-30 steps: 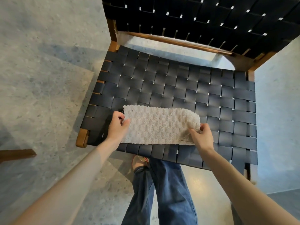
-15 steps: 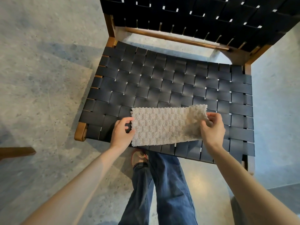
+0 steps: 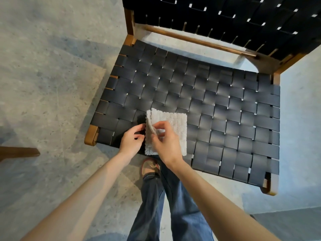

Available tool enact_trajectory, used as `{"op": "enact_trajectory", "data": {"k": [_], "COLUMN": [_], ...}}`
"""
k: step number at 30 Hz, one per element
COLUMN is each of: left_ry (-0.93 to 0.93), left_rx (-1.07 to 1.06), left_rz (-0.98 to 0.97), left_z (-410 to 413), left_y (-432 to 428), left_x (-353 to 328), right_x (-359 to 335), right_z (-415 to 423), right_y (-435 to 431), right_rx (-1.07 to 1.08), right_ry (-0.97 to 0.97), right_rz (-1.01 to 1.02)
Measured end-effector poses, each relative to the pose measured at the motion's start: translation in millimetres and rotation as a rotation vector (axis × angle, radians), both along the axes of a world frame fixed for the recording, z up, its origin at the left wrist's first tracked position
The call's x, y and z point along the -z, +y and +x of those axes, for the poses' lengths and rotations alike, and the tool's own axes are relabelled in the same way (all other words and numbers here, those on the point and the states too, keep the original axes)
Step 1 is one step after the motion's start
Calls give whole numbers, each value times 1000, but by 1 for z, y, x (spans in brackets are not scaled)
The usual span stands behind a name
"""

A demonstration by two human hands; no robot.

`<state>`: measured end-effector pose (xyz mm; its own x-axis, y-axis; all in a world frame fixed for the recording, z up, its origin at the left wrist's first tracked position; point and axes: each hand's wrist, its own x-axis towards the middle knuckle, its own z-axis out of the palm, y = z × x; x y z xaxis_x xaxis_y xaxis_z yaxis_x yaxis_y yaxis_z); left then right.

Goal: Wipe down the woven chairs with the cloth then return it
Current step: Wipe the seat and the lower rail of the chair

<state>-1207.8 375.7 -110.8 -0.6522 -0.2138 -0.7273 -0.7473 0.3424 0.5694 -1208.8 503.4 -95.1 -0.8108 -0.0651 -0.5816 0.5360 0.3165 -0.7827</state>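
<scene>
Grey speckled concrete floor lies under a chair with a seat of dark woven straps in a brown wooden frame. On the seat's front part, under the fingers of both hands, lies the folded beige terry cloth. It is a rectangle, and its long axis points from the wrists away toward the black woven backrest.

The right hand pinches a loose flap at the cloth's left edge between thumb and forefinger and covers the cloth's near middle. The left hand is just beside this edge with fingers curled; I cannot tell whether they grip it.

Below the wrists are blue jeans legs and a brown shoe. Well left of the left fingers a brown wooden bar enters the view.
</scene>
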Motion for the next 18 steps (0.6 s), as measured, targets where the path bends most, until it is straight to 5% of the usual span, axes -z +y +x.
{"op": "enact_trajectory", "data": {"k": [3, 7, 12, 18], "left_ry": [-6, 41, 79, 112], "left_rx": [2, -4, -35, 18], "left_rz": [-5, -61, -83, -124], "left_z": [2, 3, 0, -13], "left_y": [-3, -7, -13, -26], "left_x": [0, -1, -6, -15], "right_x": [-1, 3, 27, 34], "right_z": [-1, -5, -8, -8], "right_y": [6, 30, 28, 21], "right_rx": [-127, -380, -863, -864], "right_ry": [-3, 358, 54, 58], "right_rz": [16, 388, 576, 664]}}
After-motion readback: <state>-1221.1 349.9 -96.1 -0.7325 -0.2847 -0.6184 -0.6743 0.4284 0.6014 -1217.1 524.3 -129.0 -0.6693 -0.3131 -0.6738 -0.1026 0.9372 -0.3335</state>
